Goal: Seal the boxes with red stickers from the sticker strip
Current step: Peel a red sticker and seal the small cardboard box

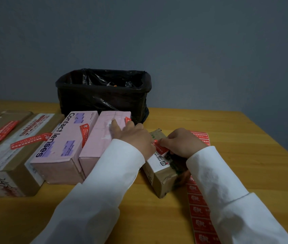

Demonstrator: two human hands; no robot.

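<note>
A small brown box [163,175] lies on the wooden table [245,155] in front of me. A red sticker [162,148] lies across its top. My right hand [181,143] pinches the sticker's right end with curled fingers. My left hand [133,136] rests at the box's left side with fingers stretched out over the plain pink box [101,138], its thumb side touching the sticker's left end. The red sticker strip [199,210] lies on the table to the right, partly under my right sleeve.
Left of the plain pink box stand a pink "Contact lenses" box [58,148] and two brown boxes [8,161], [0,124], each with a red sticker on it. A bin lined with a black bag [104,95] stands behind them by the wall.
</note>
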